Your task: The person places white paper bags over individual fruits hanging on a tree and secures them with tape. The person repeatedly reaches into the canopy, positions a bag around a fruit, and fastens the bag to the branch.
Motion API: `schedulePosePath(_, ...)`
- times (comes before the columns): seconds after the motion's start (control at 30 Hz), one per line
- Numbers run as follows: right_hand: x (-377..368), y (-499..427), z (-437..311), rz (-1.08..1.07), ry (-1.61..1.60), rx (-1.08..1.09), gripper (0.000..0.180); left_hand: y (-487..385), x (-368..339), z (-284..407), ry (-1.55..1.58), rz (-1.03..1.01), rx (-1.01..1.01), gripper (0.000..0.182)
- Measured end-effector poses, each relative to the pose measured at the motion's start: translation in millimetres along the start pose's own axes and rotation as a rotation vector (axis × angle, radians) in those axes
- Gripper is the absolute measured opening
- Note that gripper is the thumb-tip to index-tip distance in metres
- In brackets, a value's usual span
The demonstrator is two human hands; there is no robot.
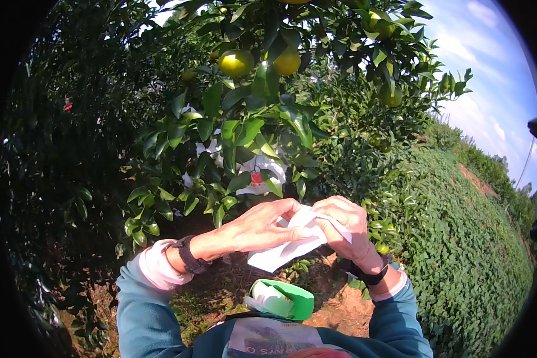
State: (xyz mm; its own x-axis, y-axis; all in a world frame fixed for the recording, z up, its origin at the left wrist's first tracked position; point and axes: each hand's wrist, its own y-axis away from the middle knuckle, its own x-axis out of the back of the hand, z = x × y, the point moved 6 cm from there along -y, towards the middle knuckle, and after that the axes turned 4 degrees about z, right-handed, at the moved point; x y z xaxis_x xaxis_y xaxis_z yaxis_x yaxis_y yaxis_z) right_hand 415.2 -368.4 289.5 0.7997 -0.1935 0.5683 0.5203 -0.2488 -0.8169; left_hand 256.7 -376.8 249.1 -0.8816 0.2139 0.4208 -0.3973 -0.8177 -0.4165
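Between my two hands is a white paper fruit bag (286,254), its upper part folded or bunched at the fingers. My left hand (257,226) pinches it from the left, thumb laid across the front. From the other side my right hand (347,221) grips the bunched edge, with a pointed corner of paper sticking out past the fingers. Whether a fruit is inside the bag cannot be seen. Just beyond the hands, another white bag (268,172) with a red mark hangs among the citrus leaves.
Yellow-green citrus fruits (236,63) hang on the leafy tree (250,112) ahead. At my waist sits a green plastic container (303,302) holding a stack of white bags (270,299). Low green plants (461,241) cover the slope on the right; bare soil (347,311) shows below.
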Motion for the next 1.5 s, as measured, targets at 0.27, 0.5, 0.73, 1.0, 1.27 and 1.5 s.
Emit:
schedulePosePath(0.27,87.1,-113.2,-6.4,0.133,0.499,0.021,0.011,-72.8,58.8,102.8,-0.650,0.217,-0.235,0.024)
schedulePosePath(0.5,69.7,-178.8,81.7,-0.197,0.310,-0.402,0.026,-141.4,120.0,57.8,-0.307,0.133,0.266,0.021)
schedulePosePath(0.73,-7.4,-214.0,129.2,-0.388,-0.050,-0.505,0.028,-119.9,198.0,46.2,-0.326,0.546,0.395,0.019)
schedulePosePath(1.0,-26.2,-261.9,146.9,-0.252,-0.312,-0.564,0.015,-159.2,239.0,81.8,-0.595,0.401,0.388,0.030)
schedulePosePath(1.27,-18.8,-301.3,149.1,-0.249,0.016,-0.341,0.022,-170.3,269.8,114.3,-0.777,0.589,0.359,0.031)
schedulePosePath(1.5,-6.3,-269.4,129.3,-0.056,-0.333,-0.384,0.056,-114.7,255.8,121.3,-0.724,0.681,0.421,0.033)
